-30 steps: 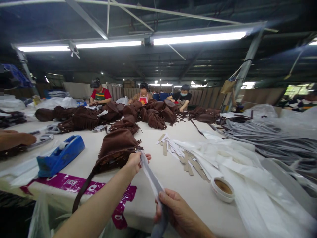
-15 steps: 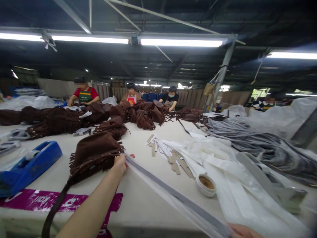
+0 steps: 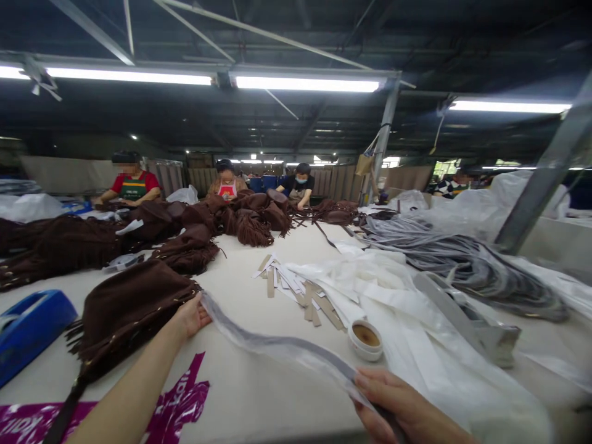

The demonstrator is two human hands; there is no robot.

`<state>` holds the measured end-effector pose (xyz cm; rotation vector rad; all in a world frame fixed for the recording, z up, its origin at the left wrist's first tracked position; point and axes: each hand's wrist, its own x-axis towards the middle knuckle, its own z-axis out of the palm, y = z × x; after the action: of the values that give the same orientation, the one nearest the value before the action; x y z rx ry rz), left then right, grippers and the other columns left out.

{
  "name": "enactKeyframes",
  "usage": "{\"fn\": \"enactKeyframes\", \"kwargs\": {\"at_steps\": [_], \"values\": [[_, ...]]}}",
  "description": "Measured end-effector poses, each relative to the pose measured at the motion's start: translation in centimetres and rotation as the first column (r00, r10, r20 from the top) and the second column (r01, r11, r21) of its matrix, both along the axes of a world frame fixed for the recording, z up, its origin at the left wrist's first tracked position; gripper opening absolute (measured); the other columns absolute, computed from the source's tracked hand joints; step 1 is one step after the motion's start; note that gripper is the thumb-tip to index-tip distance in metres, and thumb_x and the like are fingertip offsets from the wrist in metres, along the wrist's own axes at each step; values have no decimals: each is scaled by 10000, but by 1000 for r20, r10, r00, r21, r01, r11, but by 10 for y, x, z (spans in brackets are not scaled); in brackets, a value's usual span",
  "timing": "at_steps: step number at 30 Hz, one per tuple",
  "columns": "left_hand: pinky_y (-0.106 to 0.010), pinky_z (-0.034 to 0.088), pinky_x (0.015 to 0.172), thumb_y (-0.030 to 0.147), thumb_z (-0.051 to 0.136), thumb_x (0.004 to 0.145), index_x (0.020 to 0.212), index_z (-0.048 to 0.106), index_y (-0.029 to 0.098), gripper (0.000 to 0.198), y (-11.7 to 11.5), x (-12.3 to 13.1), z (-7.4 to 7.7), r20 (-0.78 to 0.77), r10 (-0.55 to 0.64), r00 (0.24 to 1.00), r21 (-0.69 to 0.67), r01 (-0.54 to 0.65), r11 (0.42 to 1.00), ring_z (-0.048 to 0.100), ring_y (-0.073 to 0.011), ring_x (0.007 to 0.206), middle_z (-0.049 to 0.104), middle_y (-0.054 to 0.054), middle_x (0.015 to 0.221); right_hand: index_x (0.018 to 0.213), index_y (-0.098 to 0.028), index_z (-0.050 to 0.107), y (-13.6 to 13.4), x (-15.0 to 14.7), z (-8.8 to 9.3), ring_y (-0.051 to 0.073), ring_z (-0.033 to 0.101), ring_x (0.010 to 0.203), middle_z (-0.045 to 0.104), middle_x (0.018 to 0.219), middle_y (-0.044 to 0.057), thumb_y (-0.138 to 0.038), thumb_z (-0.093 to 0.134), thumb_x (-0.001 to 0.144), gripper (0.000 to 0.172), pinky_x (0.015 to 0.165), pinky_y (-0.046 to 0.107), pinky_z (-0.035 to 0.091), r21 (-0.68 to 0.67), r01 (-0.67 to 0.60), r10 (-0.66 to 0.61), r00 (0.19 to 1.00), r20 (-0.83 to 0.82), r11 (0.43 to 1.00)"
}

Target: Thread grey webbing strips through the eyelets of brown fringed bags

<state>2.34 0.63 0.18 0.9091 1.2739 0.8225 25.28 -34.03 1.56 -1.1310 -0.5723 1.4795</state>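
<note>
A grey strap [image 3: 277, 343] in thin whitish wrapping runs between my two hands and sags in a loose curve above the table. My left hand [image 3: 190, 316] is closed on its far end, right beside the fringed dark brown bag [image 3: 134, 302]. Whether those fingers also touch the bag I cannot tell. At the lower right, my right hand [image 3: 393, 401] grips the strap between thumb and fingers, and a dark length of it shows below the palm. The bag lies on its side, with gold-coloured eyelets along its edge and a brown strap [image 3: 67, 407] trailing to the near edge.
A blue tape dispenser [image 3: 37, 333] stands at left, above purple printed tape [image 3: 185, 394]. Paper strips [image 3: 296, 287], a round tub [image 3: 365, 340], white sheeting [image 3: 407, 308] and bundled grey straps [image 3: 444, 253] lie right. Several brown bags [image 3: 254, 216] and co-workers are beyond.
The strap has gone from taut to slack. My right hand has come up and inward from the bottom edge. The whole view has shifted, so the table's things appear further left.
</note>
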Motion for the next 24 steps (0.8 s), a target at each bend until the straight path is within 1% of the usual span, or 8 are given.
{"fn": "enactKeyframes", "kwargs": {"at_steps": [5,6,7,10,11,13,18,24], "values": [[-449,513,871,300,609,773,924,612,144,217,-62,-20,12,-298,-36,954,315,134,939,606,-322,1026,650,-136,1035,707,-174,509,38,-2,14,27,324,290,466,441,-94,-495,700,712,374,380,201,463,47,-122,123,992,-14,991],[-469,480,931,270,591,750,1012,605,160,285,-82,-18,13,-445,52,894,585,246,773,578,-320,1076,632,-122,1098,707,-167,514,44,-3,15,29,341,296,477,446,-88,-478,695,714,359,383,205,474,45,-153,153,988,-11,987],[-508,430,991,256,580,731,1118,576,155,400,-104,-13,15,-529,124,840,759,402,513,542,-330,1130,605,-132,1170,711,-161,519,49,-5,16,32,359,302,485,451,-82,-462,688,716,345,389,209,484,38,-185,185,983,-10,982],[-520,286,1109,148,459,820,1370,389,145,555,-159,19,17,-645,168,746,722,666,-186,371,-295,1319,477,-154,1371,745,-152,534,63,-17,19,46,415,322,508,467,-71,-427,656,738,301,414,226,509,3,-280,280,960,-16,960],[-525,257,1120,116,430,846,1346,417,158,502,-170,32,17,-667,166,726,656,679,-330,412,-273,1282,539,-137,1298,761,-149,541,66,-21,20,52,435,329,517,472,-66,-418,643,750,288,420,230,513,-8,-303,303,953,-19,953],[-470,356,1049,107,389,899,1135,554,159,292,-177,53,15,-657,160,737,605,641,-472,567,-215,995,648,-81,975,781,-141,560,67,-28,20,64,474,346,540,487,-53,-413,626,761,281,424,231,515,-26,-329,329,944,-26,944],[-320,456,668,106,375,915,781,542,172,224,-116,51,14,-658,326,679,518,722,-458,502,-192,651,549,-34,686,754,-124,574,50,-19,8,91,551,398,577,515,-27,-447,710,697,355,455,237,528,-25,-311,311,950,-23,950],[-360,467,750,34,367,803,883,596,146,266,-11,-11,27,-678,522,518,543,831,-120,592,-251,779,640,-107,830,734,-133,565,22,4,-9,65,490,343,530,464,-54,-482,748,681,398,432,219,522,-45,-275,274,961,-29,960]]}}
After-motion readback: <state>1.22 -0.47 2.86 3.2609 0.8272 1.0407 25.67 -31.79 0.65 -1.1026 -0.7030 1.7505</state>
